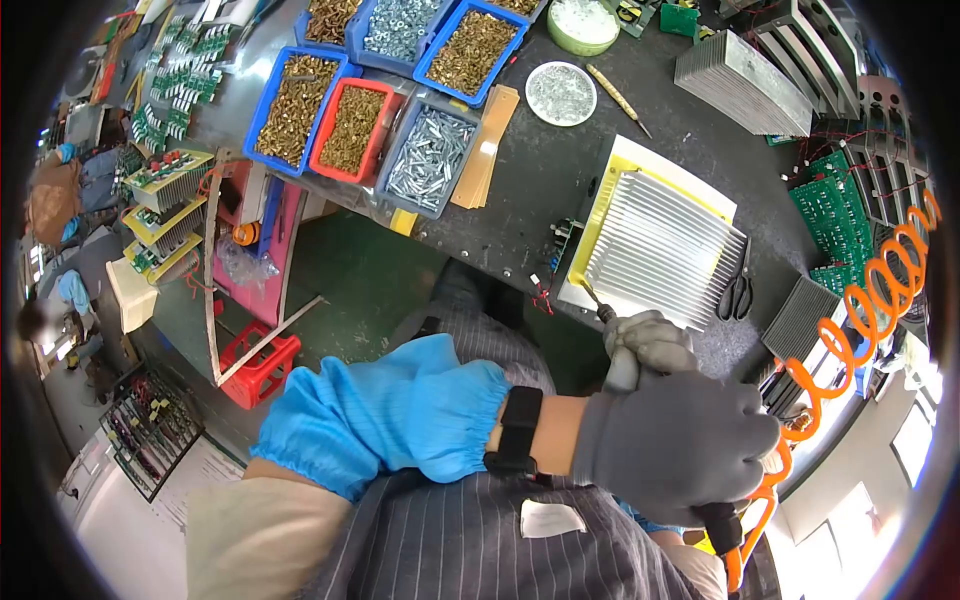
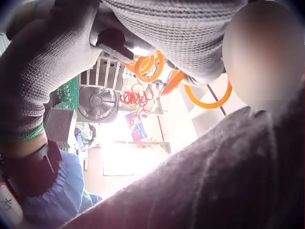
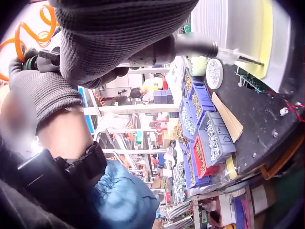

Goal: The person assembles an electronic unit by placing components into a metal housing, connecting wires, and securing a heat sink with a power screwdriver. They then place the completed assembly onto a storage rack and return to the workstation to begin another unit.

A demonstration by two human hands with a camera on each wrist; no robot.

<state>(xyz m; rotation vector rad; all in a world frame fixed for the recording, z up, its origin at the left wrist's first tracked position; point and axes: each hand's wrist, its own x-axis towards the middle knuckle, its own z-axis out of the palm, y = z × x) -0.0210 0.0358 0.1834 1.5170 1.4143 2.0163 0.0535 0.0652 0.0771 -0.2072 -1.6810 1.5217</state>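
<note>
A finned metal heat sink [image 1: 655, 245] with a yellow border lies on the dark bench. My right hand [image 1: 650, 345], in a grey glove, grips the front of an air screwdriver [image 3: 190, 46]. The screwdriver's bit [image 3: 250, 60] meets the yellow edge of the heat sink in the right wrist view. My left hand [image 1: 680, 440], also gloved, reaches across my body and holds the rear end of the screwdriver, where an orange coiled hose [image 1: 830, 340] joins it. Much of the tool's body is hidden behind the hands.
Bins of brass fasteners [image 1: 290, 110] and silver screws [image 1: 430, 160] line the bench's left part. Scissors [image 1: 738, 290] lie right of the heat sink. Green circuit boards [image 1: 835, 215] and more heat sinks [image 1: 745, 85] stand beyond. A small board [image 1: 563, 240] with wires sits at its left edge.
</note>
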